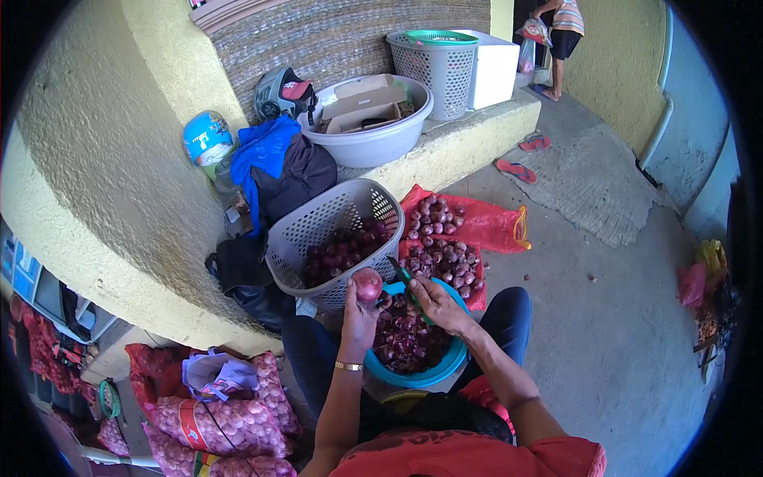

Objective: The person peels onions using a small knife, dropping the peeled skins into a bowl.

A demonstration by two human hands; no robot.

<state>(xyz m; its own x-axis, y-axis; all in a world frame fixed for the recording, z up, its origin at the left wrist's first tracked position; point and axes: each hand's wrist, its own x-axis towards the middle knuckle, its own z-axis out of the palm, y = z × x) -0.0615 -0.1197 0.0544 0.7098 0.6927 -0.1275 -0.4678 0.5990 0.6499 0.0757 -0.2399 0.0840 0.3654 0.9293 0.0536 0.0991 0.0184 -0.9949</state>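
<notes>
My left hand (pixel 359 322) is closed around a red onion (pixel 367 284), held up above the rim of a blue basin (pixel 455 359). In my right hand (pixel 439 307) is a knife (pixel 404 275) with a green handle, its dark blade pointing up and left, apart from the onion. Dark red onion skins (pixel 405 342) fill much of the basin between my knees. Just beyond my left hand stands a grey plastic laundry basket (pixel 318 205) with red onions (pixel 343 253) in it. More onions (pixel 449 264) lie on a red mesh sack (pixel 485 222) to the right of the basket.
Full mesh sacks of onions (pixel 226 425) lie at my left. A low ledge (pixel 469 151) carries a grey tub (pixel 369 147), a perforated bin (pixel 445 79) and a white box (pixel 494 71). Slippers (pixel 517 170) lie on the floor. A person (pixel 566 40) with bags stands at a doorway.
</notes>
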